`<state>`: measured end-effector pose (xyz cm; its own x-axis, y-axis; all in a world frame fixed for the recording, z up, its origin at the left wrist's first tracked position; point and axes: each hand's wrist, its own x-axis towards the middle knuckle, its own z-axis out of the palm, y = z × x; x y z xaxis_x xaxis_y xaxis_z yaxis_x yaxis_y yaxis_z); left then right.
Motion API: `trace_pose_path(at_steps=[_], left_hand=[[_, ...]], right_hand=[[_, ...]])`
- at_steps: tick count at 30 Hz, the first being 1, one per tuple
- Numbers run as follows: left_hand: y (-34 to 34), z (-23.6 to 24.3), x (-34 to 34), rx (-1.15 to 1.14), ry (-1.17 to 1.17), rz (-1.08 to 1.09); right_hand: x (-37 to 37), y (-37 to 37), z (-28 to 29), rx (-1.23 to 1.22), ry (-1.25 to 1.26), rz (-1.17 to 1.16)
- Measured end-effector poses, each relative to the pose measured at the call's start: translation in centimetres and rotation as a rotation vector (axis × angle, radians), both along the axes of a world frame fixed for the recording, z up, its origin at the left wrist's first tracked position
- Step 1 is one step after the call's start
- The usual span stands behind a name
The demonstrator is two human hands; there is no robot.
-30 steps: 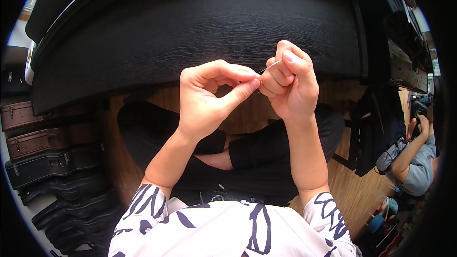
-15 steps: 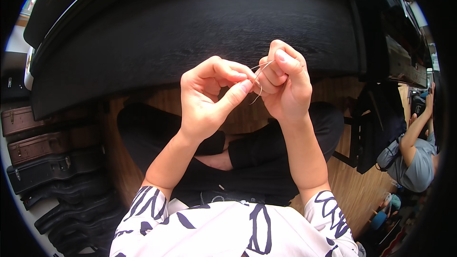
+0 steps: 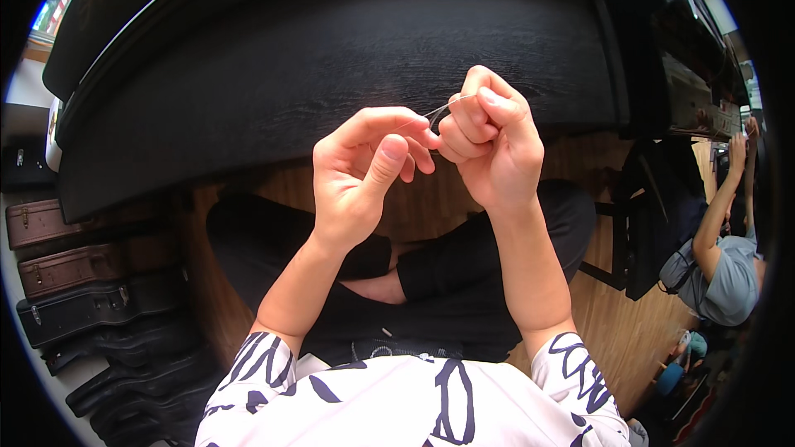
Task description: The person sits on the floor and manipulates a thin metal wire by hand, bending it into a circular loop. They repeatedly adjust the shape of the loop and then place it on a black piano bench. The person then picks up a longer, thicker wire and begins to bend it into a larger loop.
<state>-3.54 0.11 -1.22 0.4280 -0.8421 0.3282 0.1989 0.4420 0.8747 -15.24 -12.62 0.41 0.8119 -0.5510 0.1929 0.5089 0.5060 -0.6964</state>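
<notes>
A thin thread point(image 3: 452, 103) is pinched in the right hand point(image 3: 501, 136), its grip tight, near the counter's point(image 3: 331, 58) front edge. The left hand's point(image 3: 354, 170) grip is held loose, thumb parted from fingertips.

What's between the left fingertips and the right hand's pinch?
Head view: a thin strand bridges the gap from the right hand to the left hand, with a black surface behind it.
</notes>
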Motion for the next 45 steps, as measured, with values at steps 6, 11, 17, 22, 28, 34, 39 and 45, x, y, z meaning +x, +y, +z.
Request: trace_pose_path(at_steps=[6, 11, 17, 22, 28, 34, 39, 45], left_hand=[[0.5, 0.5, 0.0, 0.127, 0.079, -0.047], [0.7, 1.1, 0.7, 0.135, 0.185, -0.057], [1.4, 1.2, 2.5, 0.147, 0.186, -0.087], [1.7, 2.2, 3.0, 0.299, -0.100, -0.062], [2.1, 2.4, 2.4, 0.402, -0.362, -0.073], [1.7, 2.6, 2.1, 0.308, -0.151, -0.037], [1.4, 2.1, 2.4, 0.220, -0.019, -0.045], [1.2, 1.8, 2.3, 0.187, -0.008, -0.040]], right_hand=[[0.4, 0.2, 0.0, -0.032, 0.053, 0.037], [0.8, 0.5, 0.3, -0.076, 0.081, -0.027], [-0.7, -0.8, 1.3, -0.463, 0.273, 0.035], [-1.1, -0.6, 1.3, -0.794, 0.450, -0.105], [-1.0, 0.5, 2.6, -0.978, 0.515, -0.100], [-1.3, 0.0, 2.0, -0.913, 0.516, -0.144], [-1.1, -0.1, 2.0, -0.821, 0.483, -0.136], [-1.3, -0.6, 1.9, -0.776, 0.420, -0.131]])
